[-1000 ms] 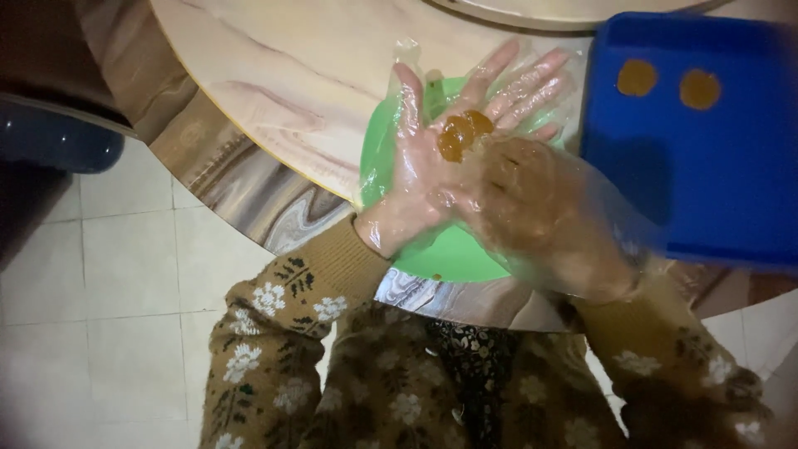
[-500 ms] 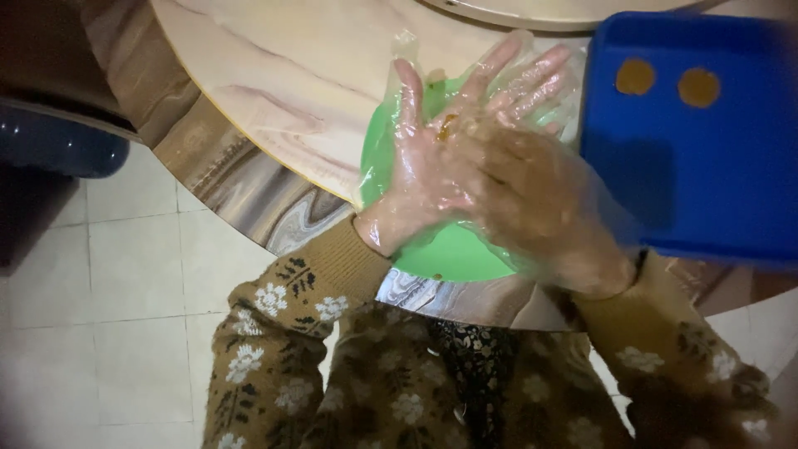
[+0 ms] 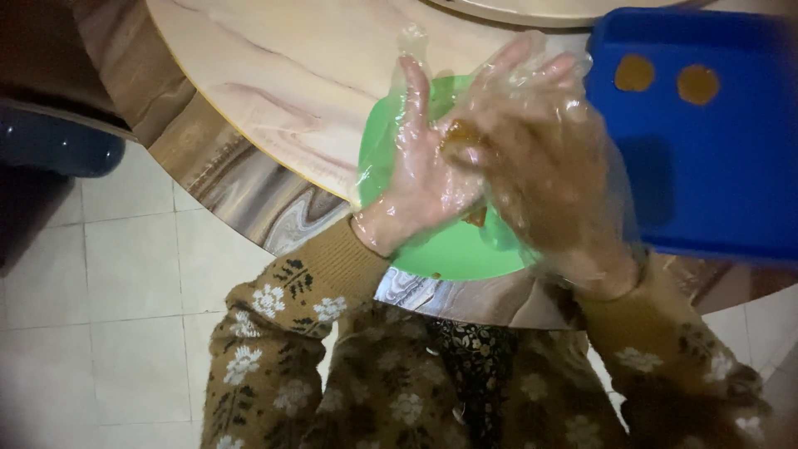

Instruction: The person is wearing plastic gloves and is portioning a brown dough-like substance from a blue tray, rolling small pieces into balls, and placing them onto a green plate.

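Both my hands wear thin clear plastic gloves and meet over a green bowl (image 3: pixel 449 254) at the near edge of a round table (image 3: pixel 283 91). My left hand (image 3: pixel 420 179) lies palm up with fingers spread. My right hand (image 3: pixel 540 158) lies flat on top of it, pressing a brown lump of dough (image 3: pixel 459 133) between the palms. Only a sliver of the dough shows between the hands. A small brown bit (image 3: pixel 475 218) lies in the bowl below my left hand.
A blue tray (image 3: pixel 706 175) stands to the right of the bowl, with two flat round brown pieces (image 3: pixel 635 73) near its far side. A dark blue stool (image 3: pixel 50 145) stands on the tiled floor at the left. A pale round plate's rim (image 3: pixel 532 10) shows at the top.
A second ago the brown lump lay exposed on my left palm. My right hand has slid over it and now covers and presses it.
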